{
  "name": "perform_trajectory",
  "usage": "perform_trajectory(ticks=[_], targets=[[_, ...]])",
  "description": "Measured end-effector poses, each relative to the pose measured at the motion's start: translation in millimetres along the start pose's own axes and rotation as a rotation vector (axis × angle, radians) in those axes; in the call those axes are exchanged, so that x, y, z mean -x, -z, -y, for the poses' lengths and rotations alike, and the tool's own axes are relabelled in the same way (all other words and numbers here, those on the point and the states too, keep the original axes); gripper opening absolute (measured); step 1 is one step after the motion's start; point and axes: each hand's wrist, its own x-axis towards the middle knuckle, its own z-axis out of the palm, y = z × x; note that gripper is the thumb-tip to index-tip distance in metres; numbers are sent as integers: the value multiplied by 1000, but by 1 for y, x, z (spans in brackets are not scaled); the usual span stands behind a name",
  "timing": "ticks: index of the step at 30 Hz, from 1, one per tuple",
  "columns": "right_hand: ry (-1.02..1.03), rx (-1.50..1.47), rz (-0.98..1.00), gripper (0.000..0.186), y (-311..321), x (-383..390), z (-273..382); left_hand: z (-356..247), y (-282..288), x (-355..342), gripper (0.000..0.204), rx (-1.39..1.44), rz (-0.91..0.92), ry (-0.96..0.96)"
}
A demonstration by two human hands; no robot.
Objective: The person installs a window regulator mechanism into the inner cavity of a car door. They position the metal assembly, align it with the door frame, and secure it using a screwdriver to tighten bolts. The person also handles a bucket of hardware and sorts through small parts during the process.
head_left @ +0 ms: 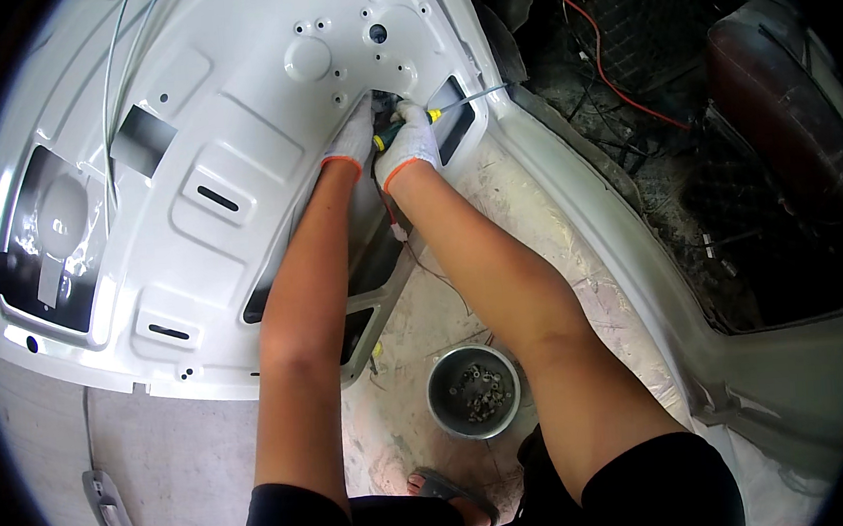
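Both my hands wear white knitted gloves with orange cuffs and are close together at an opening in a white vehicle door panel (266, 137). My left hand (354, 131) reaches into the opening, its fingertips hidden. Right beside it, my right hand (411, 144) is closed around a screwdriver (434, 115) with a dark green and yellow handle, its long metal shaft pointing away to the right. The fingers of this hand also touch a dark part (386, 105) in the opening, too small to make out. A thin wire with a white connector (399, 232) hangs below the hands.
A metal bowl (438, 420) with several nuts or small fasteners stands on the floor near my foot. On the right is the door frame (625, 239), with a dark interior and a red cable (603, 60) behind it. A door handle (114, 519) lies at lower left.
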Motion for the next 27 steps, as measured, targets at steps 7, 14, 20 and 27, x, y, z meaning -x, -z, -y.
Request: perform_trajectory(ticks=[7,14,20,27], targets=[[27,211,39,20,9,7,5,21,-2,-9,56,-424,-152,-200],[30,466,20,23,7,18,20,18,-13,-19,54,-299,-221,-160],[87,661,27,35,5,24,17,35,-5,-40,48,-483,-157,-248],[60,763,149,44,-6,53,35,73,4,-62,35,-583,-39,-382]])
